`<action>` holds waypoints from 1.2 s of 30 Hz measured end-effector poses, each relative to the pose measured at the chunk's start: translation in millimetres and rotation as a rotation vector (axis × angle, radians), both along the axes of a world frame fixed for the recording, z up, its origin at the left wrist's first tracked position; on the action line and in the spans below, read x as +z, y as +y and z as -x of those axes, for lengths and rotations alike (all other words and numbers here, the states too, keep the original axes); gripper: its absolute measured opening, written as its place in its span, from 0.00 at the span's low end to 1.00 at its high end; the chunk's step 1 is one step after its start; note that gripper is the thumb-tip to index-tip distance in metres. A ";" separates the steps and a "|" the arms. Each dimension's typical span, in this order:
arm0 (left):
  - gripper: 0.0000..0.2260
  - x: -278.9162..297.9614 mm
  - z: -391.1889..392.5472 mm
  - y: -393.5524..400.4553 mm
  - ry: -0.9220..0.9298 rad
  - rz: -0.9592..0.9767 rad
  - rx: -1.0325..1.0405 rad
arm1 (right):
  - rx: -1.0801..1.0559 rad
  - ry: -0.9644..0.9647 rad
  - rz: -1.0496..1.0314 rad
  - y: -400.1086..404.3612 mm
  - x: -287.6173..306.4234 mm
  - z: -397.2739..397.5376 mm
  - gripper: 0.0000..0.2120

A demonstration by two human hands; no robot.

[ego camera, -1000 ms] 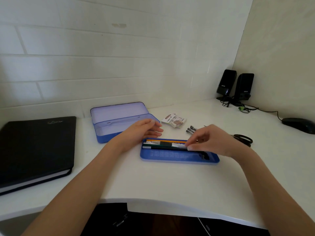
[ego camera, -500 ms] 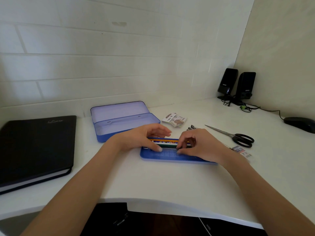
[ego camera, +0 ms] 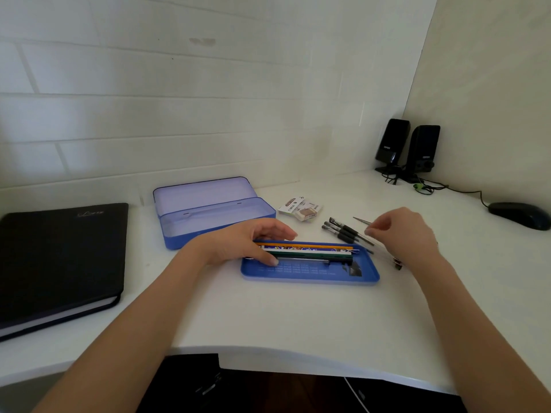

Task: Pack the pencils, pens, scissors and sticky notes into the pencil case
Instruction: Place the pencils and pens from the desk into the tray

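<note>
An open blue pencil case [ego camera: 208,216] stands at the back of the white desk. In front of it lies its blue inner tray [ego camera: 310,274], with several pencils [ego camera: 307,250] side by side along its far edge. My left hand [ego camera: 250,242] holds the pencils' left ends between the fingers and the thumb. My right hand [ego camera: 402,234] hovers with loosely curled fingers and holds nothing, just right of three black pens [ego camera: 343,231]. It covers most of the scissors, of which only the blade tip [ego camera: 361,220] shows. Small sticky-note packs [ego camera: 301,207] lie behind the pens.
A thick black notebook [ego camera: 59,263] lies at the left. Two black speakers [ego camera: 408,149] with cables stand in the back right corner, with a black mouse [ego camera: 520,214] at the right. The desk's front edge [ego camera: 268,356] runs near my arms.
My right hand has lifted off the pencils in the tray and moved right, over the pens and scissors. My left hand stays at the pencils' left ends.
</note>
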State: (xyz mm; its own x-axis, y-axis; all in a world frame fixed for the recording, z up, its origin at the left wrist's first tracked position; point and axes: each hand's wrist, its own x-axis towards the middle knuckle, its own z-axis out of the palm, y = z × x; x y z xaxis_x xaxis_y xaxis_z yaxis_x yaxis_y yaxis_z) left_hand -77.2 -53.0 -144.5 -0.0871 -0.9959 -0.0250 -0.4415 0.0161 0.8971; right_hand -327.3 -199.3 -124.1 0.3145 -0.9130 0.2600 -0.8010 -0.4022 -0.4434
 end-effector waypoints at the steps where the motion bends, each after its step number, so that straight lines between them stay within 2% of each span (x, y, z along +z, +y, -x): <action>1: 0.24 -0.3 0.1 0.0 -0.001 -0.002 0.003 | -0.008 0.030 -0.021 -0.4 -1.7 -1.2 0.07; 7: 0.24 -0.7 0.1 -0.4 -0.010 -0.009 -0.005 | -0.053 0.086 -0.051 0.0 -5.1 -4.4 0.07; 12: 0.23 -0.7 0.7 -0.4 -0.022 -0.005 -0.007 | -0.034 0.043 -0.047 -1.6 -7.6 -6.4 0.05; 14: 0.23 -1.2 -0.2 -0.8 -0.018 -0.008 -0.008 | 0.011 -0.032 -0.045 -2.4 -7.6 -6.8 0.04; 20: 0.23 -1.7 -0.7 -1.2 -0.014 -0.010 0.001 | 0.222 -0.426 -0.108 13.8 7.4 -8.7 0.02; 23: 0.23 -1.4 -0.8 -1.2 -0.021 -0.018 0.003 | 0.325 -0.528 -0.237 22.6 15.9 -9.8 0.03; 26: 0.23 -1.2 0.1 -1.4 -0.018 -0.018 0.014 | 0.484 -0.502 -0.424 33.3 20.4 -12.9 0.04; 28: 0.24 -0.9 0.1 -1.6 -0.016 -0.021 0.011 | 0.570 -0.430 -0.476 39.3 19.9 -15.3 0.05; 32: 0.23 -1.0 -0.5 -1.4 -0.019 -0.015 -0.001 | 0.639 -0.290 -0.514 44.6 18.1 -17.2 0.07; 36: 0.23 -1.2 -0.2 -0.7 -0.003 -0.019 0.004 | 0.680 -0.207 -0.468 45.6 17.7 -16.9 0.06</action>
State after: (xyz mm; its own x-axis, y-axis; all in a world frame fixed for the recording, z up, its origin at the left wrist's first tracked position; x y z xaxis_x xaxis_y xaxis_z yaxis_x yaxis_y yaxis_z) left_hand -77.0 -53.7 -145.7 -0.0833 -0.9955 -0.0443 -0.4440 -0.0027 0.8960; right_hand -310.4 -153.8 -106.4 0.8213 -0.5703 0.0156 -0.3357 -0.5052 -0.7950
